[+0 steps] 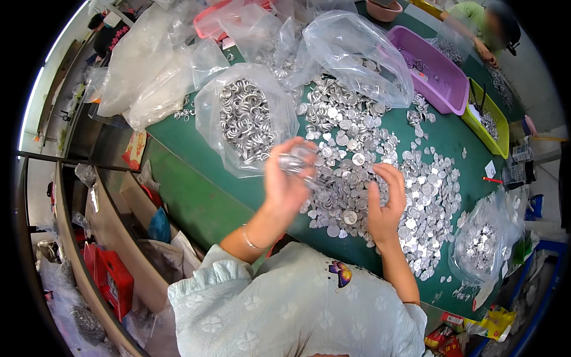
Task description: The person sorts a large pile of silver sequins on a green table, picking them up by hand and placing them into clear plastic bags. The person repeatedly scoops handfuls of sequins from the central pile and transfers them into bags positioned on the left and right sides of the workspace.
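Observation:
My left hand (281, 185) is raised over the left edge of a heap of flat silver metal pieces (345, 134), its fingers curled round a small bunch of shiny ring-like metal pieces (295, 163), smeared by motion. My right hand (388, 215) reaches into the middle of the heap, thumb and fingers apart, with nothing seen between them. Many of the pieces are round like medallions, others have scalloped edges. Just beyond my left hand, a clear plastic bag (209, 113) stands open, full of silver rings (247, 119).
Clear bags (357, 50) cover the far part of the green table (196, 184). A purple bin (455, 89) and a yellow-green basket (502, 143) stand at far right. A bag of metal pieces (479, 244) lies near right. Across the table, another person (473, 24) handles small metal parts.

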Demonstrator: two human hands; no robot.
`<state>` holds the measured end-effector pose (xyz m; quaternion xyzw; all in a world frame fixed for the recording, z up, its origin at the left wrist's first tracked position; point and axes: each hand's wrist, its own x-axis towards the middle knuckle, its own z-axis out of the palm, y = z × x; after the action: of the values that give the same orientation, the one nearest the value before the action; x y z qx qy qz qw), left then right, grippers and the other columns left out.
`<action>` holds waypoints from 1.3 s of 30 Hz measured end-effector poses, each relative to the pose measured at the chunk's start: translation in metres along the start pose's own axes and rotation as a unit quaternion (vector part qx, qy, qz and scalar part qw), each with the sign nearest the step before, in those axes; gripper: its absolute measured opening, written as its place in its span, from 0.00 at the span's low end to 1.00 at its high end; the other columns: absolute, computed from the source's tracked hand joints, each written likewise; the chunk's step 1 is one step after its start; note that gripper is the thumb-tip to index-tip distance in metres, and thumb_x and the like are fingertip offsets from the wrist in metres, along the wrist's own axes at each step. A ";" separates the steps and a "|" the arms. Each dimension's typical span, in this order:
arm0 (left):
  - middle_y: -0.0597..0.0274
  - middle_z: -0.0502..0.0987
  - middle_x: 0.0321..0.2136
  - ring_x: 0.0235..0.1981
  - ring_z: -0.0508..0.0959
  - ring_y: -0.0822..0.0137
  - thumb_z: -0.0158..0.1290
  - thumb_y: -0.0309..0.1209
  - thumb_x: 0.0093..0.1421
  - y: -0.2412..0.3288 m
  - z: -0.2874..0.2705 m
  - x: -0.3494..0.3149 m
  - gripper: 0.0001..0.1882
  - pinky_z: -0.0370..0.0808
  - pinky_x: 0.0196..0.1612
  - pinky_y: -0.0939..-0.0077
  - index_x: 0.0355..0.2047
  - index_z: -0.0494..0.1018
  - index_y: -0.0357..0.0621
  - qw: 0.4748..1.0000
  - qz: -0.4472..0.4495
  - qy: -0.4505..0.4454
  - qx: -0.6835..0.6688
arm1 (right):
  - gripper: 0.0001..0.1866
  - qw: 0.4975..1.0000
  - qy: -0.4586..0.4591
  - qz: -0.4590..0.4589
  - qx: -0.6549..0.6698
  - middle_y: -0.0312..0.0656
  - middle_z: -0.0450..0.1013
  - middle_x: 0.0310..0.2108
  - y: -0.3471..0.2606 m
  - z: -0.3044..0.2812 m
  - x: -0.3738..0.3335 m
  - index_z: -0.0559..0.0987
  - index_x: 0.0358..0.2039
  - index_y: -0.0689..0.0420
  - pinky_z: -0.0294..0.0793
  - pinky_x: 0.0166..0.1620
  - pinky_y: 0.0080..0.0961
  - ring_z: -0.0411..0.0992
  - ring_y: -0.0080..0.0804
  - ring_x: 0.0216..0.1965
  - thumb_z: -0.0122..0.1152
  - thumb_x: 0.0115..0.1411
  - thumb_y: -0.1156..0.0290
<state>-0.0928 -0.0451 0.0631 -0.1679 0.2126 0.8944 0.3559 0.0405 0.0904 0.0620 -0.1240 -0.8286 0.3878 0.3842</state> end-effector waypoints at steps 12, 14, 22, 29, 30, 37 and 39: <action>0.57 0.70 0.42 0.45 0.69 0.64 0.47 0.28 0.59 0.096 0.019 0.080 0.15 0.62 0.54 0.68 0.46 0.64 0.36 0.870 0.401 -0.012 0.287 | 0.07 0.963 0.078 0.216 0.143 0.38 0.71 0.35 0.027 -0.051 -0.029 0.74 0.38 0.64 0.66 0.44 0.18 0.68 0.22 0.37 0.52 0.58 0.79; 0.55 0.69 0.45 0.49 0.68 0.62 0.47 0.26 0.59 0.082 0.028 0.064 0.17 0.61 0.56 0.68 0.49 0.63 0.35 0.860 0.425 0.011 0.281 | 0.07 0.956 0.104 0.244 0.123 0.38 0.72 0.34 0.039 -0.071 -0.042 0.74 0.39 0.64 0.67 0.43 0.19 0.69 0.22 0.37 0.52 0.60 0.77; 0.50 0.63 0.53 0.58 0.61 0.57 0.49 0.22 0.56 -0.017 -0.020 0.000 0.22 0.57 0.59 0.63 0.52 0.63 0.33 0.659 0.449 -0.182 0.575 | 0.08 0.945 0.063 0.315 -0.060 0.37 0.73 0.32 0.052 -0.109 -0.091 0.77 0.37 0.61 0.66 0.40 0.18 0.69 0.22 0.35 0.58 0.55 0.77; 0.49 0.57 0.58 0.60 0.54 0.44 0.56 0.33 0.53 -0.072 -0.063 -0.023 0.26 0.48 0.59 0.42 0.52 0.65 0.42 0.338 0.282 -0.189 0.878 | 0.16 0.960 -0.033 0.089 -0.263 0.44 0.72 0.40 0.059 -0.057 -0.054 0.74 0.41 0.62 0.62 0.50 0.33 0.67 0.40 0.46 0.60 0.50 0.76; 0.49 0.56 0.58 0.60 0.53 0.43 0.57 0.34 0.53 -0.074 -0.067 -0.024 0.26 0.46 0.59 0.40 0.52 0.65 0.42 0.341 0.287 -0.190 0.875 | 0.17 0.948 -0.044 0.069 -0.309 0.44 0.72 0.40 0.064 -0.051 -0.052 0.73 0.41 0.62 0.61 0.50 0.34 0.66 0.40 0.46 0.60 0.50 0.76; 0.51 0.58 0.57 0.61 0.52 0.44 0.58 0.31 0.51 -0.072 -0.075 -0.034 0.25 0.47 0.59 0.40 0.50 0.68 0.44 0.345 0.284 -0.241 0.861 | 0.10 0.949 -0.049 0.003 -0.311 0.40 0.71 0.30 0.086 -0.043 -0.047 0.75 0.35 0.60 0.61 0.43 0.34 0.68 0.34 0.35 0.60 0.49 0.77; 0.52 0.58 0.57 0.62 0.52 0.45 0.57 0.30 0.51 -0.071 -0.074 -0.037 0.24 0.46 0.59 0.39 0.50 0.68 0.45 0.352 0.280 -0.244 0.859 | 0.07 0.956 -0.006 0.002 -0.293 0.39 0.72 0.25 0.086 -0.048 -0.046 0.76 0.32 0.59 0.61 0.43 0.32 0.68 0.33 0.32 0.58 0.51 0.78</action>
<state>-0.0058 -0.0564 -0.0021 0.5239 0.8037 0.2730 0.0712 0.0986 0.1517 -0.0068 -0.2306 -0.9079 0.1294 0.3253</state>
